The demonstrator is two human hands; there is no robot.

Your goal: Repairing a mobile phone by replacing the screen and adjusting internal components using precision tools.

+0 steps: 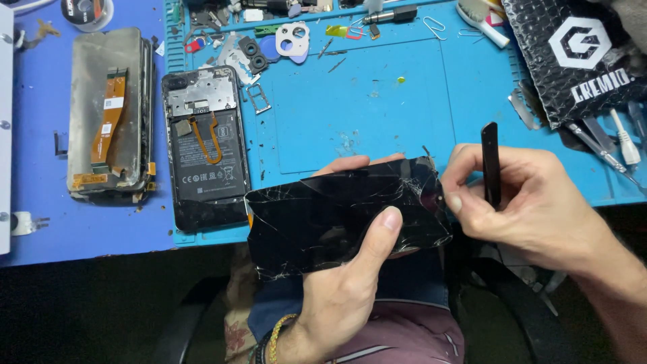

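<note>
Left hand point(344, 283) gripping cracked screen point(344, 216), thumb up

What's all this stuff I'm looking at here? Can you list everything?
cracked screen panel: one, black, held above the mat's near edge
flat pry tool: one, black, upright in the right hand
opened phone: one, black with orange cable, mat's left edge
detached display: one, grey with orange flex, on the blue table left
work mat: one, blue
camera cover: one, pale, top of mat
bubble pouch: one, black, top right
left hand: grips the panel
right hand: pinches the tool
</note>
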